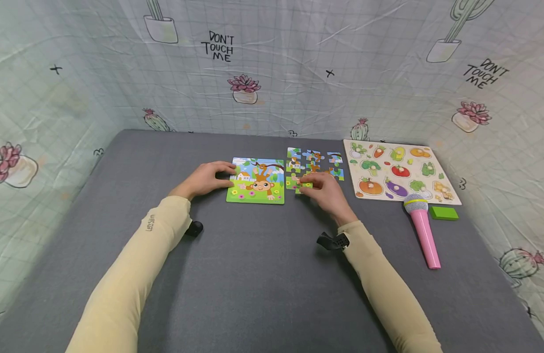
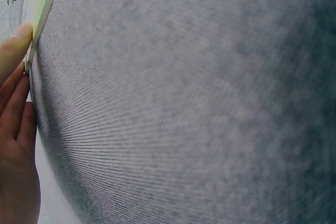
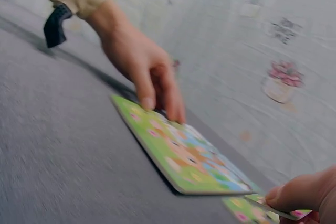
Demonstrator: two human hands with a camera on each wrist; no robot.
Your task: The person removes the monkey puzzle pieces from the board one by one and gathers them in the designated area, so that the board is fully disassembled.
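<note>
A square jigsaw board (image 1: 256, 182) with a monkey picture lies near the middle of the grey table. My left hand (image 1: 208, 178) holds its left edge; the thumb and fingertips show at that edge in the left wrist view. To the board's right are several loose puzzle pieces (image 1: 293, 166), set out close together. My right hand (image 1: 323, 192) pinches a green puzzle piece (image 1: 305, 188) at the near end of this group, partly hidden by the fingers. In the right wrist view that hand's thumb (image 3: 286, 195) presses on the piece, beside the board's corner.
A vegetable picture board (image 1: 386, 184) lies at the far right. A pink toy microphone (image 1: 423, 235) rests with its head at that board's near edge, beside a green block (image 1: 444, 213). A printed cloth (image 1: 289, 93) hangs behind the table.
</note>
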